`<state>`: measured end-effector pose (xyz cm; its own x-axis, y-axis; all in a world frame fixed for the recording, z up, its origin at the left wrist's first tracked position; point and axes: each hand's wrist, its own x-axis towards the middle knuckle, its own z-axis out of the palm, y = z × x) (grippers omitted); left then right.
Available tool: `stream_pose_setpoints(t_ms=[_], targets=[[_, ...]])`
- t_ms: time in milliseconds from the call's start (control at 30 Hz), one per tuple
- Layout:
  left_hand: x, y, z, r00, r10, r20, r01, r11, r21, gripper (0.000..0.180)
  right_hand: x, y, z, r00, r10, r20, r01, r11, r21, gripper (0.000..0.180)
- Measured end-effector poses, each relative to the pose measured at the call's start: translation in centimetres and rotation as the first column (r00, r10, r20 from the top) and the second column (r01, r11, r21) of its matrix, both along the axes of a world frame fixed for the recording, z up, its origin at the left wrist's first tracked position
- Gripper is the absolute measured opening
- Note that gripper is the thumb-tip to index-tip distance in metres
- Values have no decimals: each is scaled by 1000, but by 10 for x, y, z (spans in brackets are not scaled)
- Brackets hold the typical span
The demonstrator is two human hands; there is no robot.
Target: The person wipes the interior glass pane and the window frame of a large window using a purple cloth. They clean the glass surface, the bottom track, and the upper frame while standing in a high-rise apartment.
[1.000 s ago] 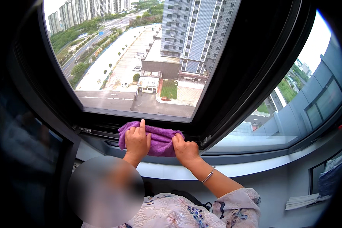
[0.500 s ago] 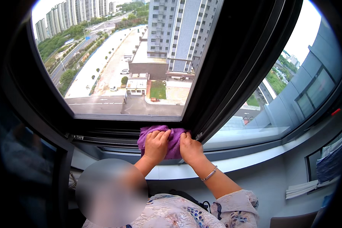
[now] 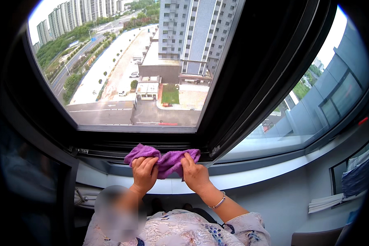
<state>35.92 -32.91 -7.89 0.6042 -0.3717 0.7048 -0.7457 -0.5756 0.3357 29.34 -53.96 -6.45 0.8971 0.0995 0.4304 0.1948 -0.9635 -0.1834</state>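
A purple cloth (image 3: 170, 162) stretches between my two hands, bunched and folded along its length. My left hand (image 3: 144, 174) is closed on its left part, and my right hand (image 3: 194, 174) pinches its right end. Behind the cloth lies the dark lower track (image 3: 106, 155) of the window frame. The cloth overlaps this track from my viewpoint; whether it touches the metal I cannot tell. A bracelet (image 3: 219, 201) circles my right wrist.
Beyond the track, a window pane (image 3: 123, 82) shows buildings and a road far below. A thick black frame post (image 3: 250, 74) rises at the right. A white sill ledge (image 3: 250, 175) curves along the near side. Folded cloths (image 3: 356, 176) hang at the far right.
Both hands have drawn back toward me and slightly left, bringing the cloth off the inner part of the track. The cloth went from a bunched wad to a wider, stretched shape.
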Motion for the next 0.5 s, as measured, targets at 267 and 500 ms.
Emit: stream_pose_setpoints(t_ms=[267, 500], targets=[[-4, -70, 3, 984, -170, -56, 170, 985, -2, 37, -9, -19, 26, 985, -69, -157, 49, 991, -125, 18], [-1, -16, -1, 997, -31, -65, 38, 993, 115, 50, -8, -19, 14, 1000, -8, -10, 9, 994, 107, 15]])
